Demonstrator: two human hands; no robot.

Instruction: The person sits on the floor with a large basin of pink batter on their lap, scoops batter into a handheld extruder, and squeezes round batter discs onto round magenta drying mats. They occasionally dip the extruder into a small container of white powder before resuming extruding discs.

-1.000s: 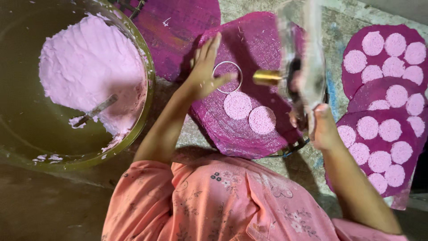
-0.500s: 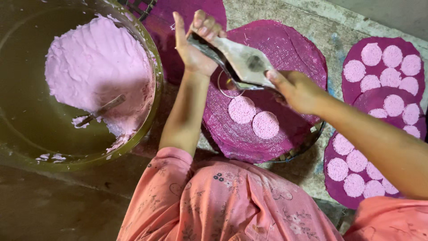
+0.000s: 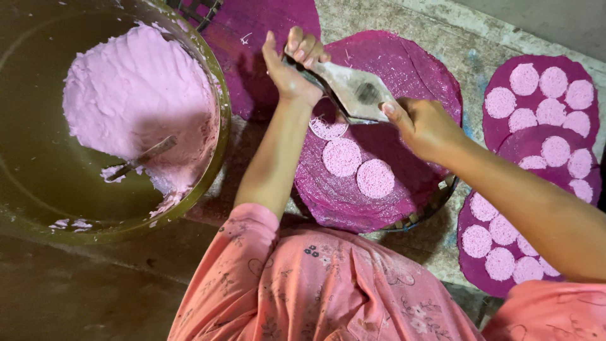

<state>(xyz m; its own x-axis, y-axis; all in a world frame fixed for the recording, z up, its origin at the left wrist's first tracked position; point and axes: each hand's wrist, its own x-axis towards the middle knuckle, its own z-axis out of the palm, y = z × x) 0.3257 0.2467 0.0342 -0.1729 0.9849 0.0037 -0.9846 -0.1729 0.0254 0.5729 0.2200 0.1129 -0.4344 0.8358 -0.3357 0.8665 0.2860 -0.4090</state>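
Both hands meet over the middle cloth (image 3: pixel 404 69) — a round magenta sheet spread on a dark tray (image 3: pixel 435 202). The left hand (image 3: pixel 291 69) is closed, its fingers curled around the far end of a flat metal scraper (image 3: pixel 353 91), and the right hand (image 3: pixel 426 126) grips the near end, thumb pressed on the blade's top face. The scraper is held between them, tilted, just above the cloth, its grey surface smeared.

Below the scraper three pale pink discs (image 3: pixel 343 156) lie on the cloth in a short row; the one nearest the left wrist looks thinner and rougher than the other two, which touch each other. Whether the scraper's edge touches that disc cannot be told.

To the left stands a big green-rimmed bowl (image 3: pixel 221 126) — half filled with pink batter (image 3: pixel 132 88), a spoon (image 3: pixel 142 158) resting in it, handle pointing to the right. Another magenta cloth (image 3: pixel 252 31) lies behind the left hand. On the right, more cloths (image 3: pixel 543 126) overlap on the concrete floor (image 3: pixel 391 12), each carrying many of the same pink discs. Peach flowered sleeves (image 3: pixel 252 252) cover both upper arms.
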